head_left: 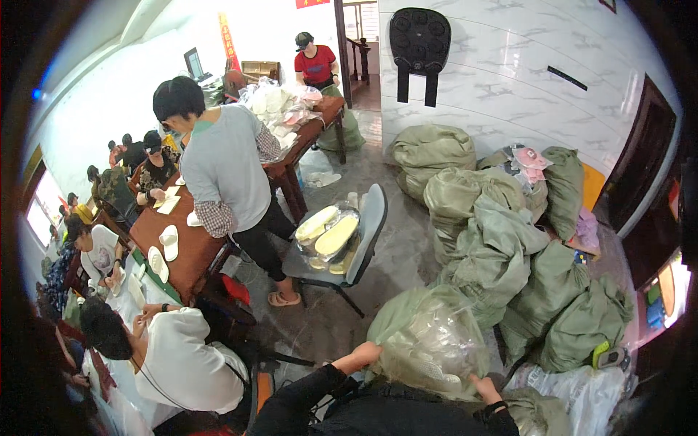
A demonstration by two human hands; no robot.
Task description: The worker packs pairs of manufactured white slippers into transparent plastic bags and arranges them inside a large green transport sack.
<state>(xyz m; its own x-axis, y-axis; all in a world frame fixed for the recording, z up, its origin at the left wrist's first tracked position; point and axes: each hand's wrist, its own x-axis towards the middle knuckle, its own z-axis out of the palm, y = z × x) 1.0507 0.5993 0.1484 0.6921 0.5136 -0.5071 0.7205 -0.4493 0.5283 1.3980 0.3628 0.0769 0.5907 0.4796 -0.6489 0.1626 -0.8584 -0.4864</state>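
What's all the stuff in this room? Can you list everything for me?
Open sack: one, green, clear liner, between both hands.
Stuffed sacks: about ten, green, piled at right.
Chair: one, grey, centre, with clear bags of pale insoles.
Long table: one, brown, left, insoles on it.
Other people: several, seated or standing along the table.
Left hand: on the open sack's rim.
Right hand: on the rim, opposite side.

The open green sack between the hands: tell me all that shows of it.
The open green sack is pale olive, of woven-looking cloth, and stands slumped on the floor. Its mouth gapes, lined with a clear plastic bag of pale flat pieces. The left hand grips its near left rim; the right hand holds the right rim. Similar tied sacks are piled behind.
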